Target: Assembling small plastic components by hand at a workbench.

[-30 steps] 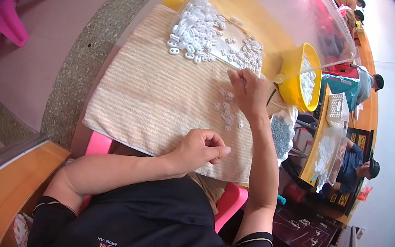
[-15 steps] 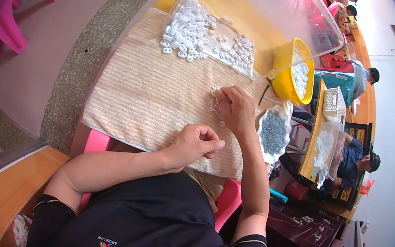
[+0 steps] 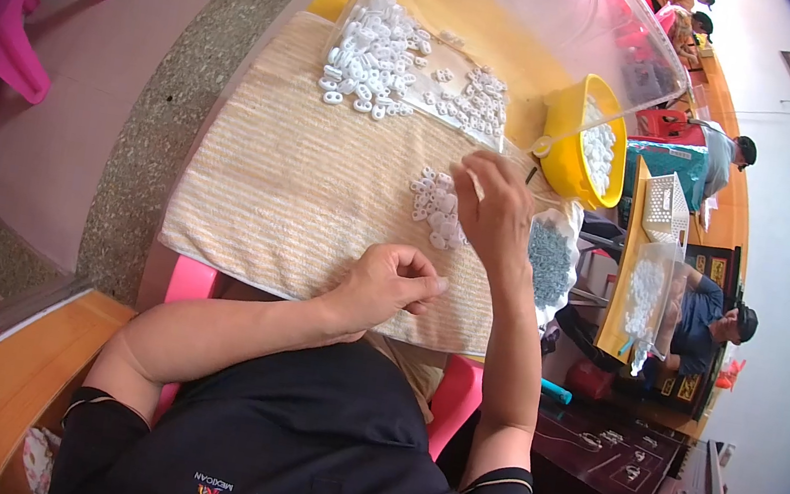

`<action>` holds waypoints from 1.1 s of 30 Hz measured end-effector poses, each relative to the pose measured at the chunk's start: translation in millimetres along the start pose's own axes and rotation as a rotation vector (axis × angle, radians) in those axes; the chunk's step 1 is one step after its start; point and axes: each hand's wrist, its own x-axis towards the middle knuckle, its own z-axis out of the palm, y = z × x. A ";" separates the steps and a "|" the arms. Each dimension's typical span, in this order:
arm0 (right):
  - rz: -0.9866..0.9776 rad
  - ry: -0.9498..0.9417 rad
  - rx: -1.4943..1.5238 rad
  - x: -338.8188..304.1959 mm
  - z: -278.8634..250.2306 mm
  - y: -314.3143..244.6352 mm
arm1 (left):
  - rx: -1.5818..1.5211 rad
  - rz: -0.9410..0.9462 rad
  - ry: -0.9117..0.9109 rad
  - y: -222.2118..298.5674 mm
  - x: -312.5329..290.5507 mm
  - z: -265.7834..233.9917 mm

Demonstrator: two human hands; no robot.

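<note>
My left hand [image 3: 392,285] hovers over the near edge of a striped beige towel [image 3: 284,171], thumb and fingertips pinched together; whatever is between them is too small to make out. To its right and farther away, my right hand [image 3: 499,209] is raised beside a small pile of white two-holed plastic pieces [image 3: 436,207]. Its fingers are loosely bent and look apart, with nothing visible in them. That hand covers the right edge of the pile. Close by on its right is a white scalloped dish [image 3: 570,262] of small grey-blue parts [image 3: 547,256].
A large heap of white two-holed pieces [image 3: 372,52] lies at the towel's far edge, beside smaller pieces [image 3: 471,101] and a clear plastic bin [image 3: 537,24]. A yellow tub [image 3: 556,143] holds white parts. Co-workers sit along the right. A pink stool [image 3: 19,12] stands left.
My right hand has lifted off the small pile and moved right and away from me, uncovering more white pieces and covering part of the dish. My left hand keeps its pinch, nearly still.
</note>
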 end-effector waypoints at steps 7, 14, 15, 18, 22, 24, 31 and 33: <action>0.062 0.032 -0.075 35.7 26.9 48.1 | -0.015 -0.014 -0.034 -2.9 2.0 0.1; 0.081 -0.227 -0.196 34.6 16.0 24.7 | -0.035 -0.006 -0.011 -0.7 0.8 -2.7; 0.078 -0.249 -0.140 29.1 13.2 20.0 | -0.036 -0.006 -0.017 0.0 0.4 -2.5; 0.107 -0.260 -0.037 25.3 11.2 20.0 | -0.046 0.000 -0.010 1.2 -0.7 1.9; 0.098 -0.072 -0.008 39.6 13.2 38.0 | -0.021 -0.022 -0.020 -2.2 -1.1 1.7; 0.122 -0.048 -0.009 50.6 20.8 51.8 | -0.026 -0.022 -0.023 -5.6 0.6 0.7; 0.091 -0.196 -0.144 60.3 29.2 60.4 | -0.065 -0.006 -0.047 -4.2 0.1 0.4; 0.092 -0.197 -0.136 54.3 27.1 47.3 | -0.046 -0.006 -0.029 1.4 -2.6 0.8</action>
